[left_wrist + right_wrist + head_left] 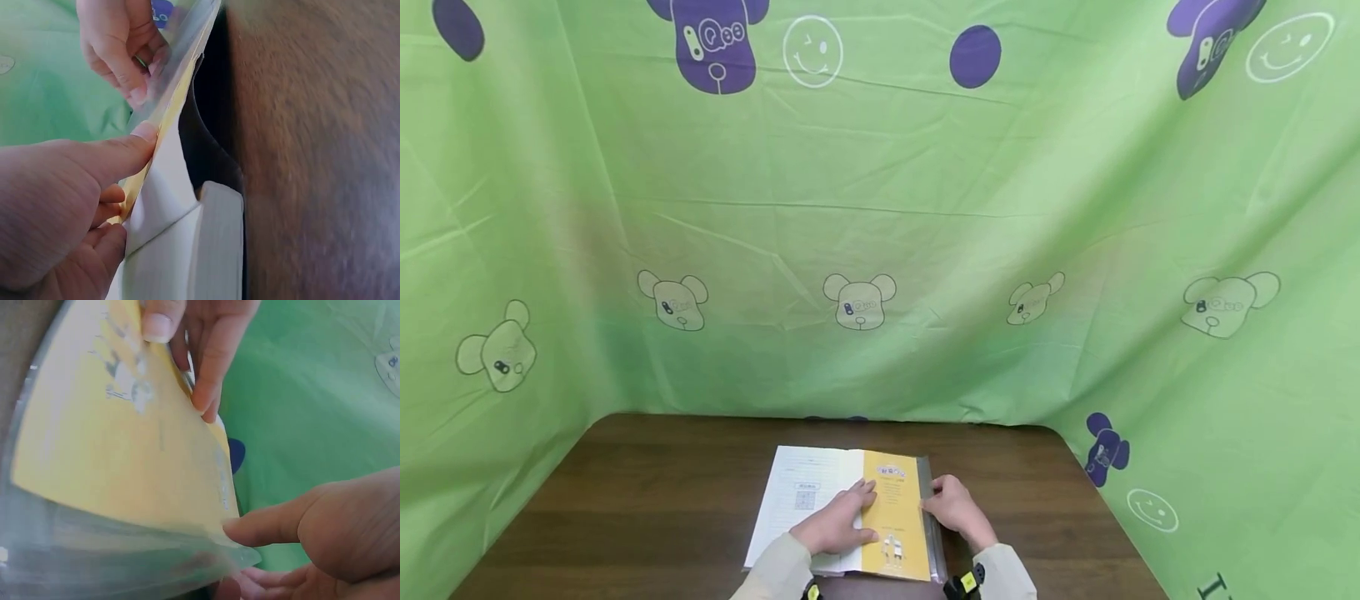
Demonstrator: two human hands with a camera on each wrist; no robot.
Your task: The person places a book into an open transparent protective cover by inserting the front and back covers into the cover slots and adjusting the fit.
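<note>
An open book (820,467) lies on the table, its white page on the left and a yellow flap (898,500) on the right. Clear plastic book cover (94,550) extends past the flap's outer edge. My left hand (838,521) rests across the fold, thumb and fingers spread, fingertips on the yellow flap. At the right edge my right hand (957,507) pinches the plastic cover, thumb over the flap's corner and fingers beneath. Seen from the left wrist, the flap is raised off the table, and the thick page block (219,237) shows below it.
The dark wooden table (647,500) spreads around the book on both sides. Green printed cloth (865,233) hangs behind and along both sides of the table.
</note>
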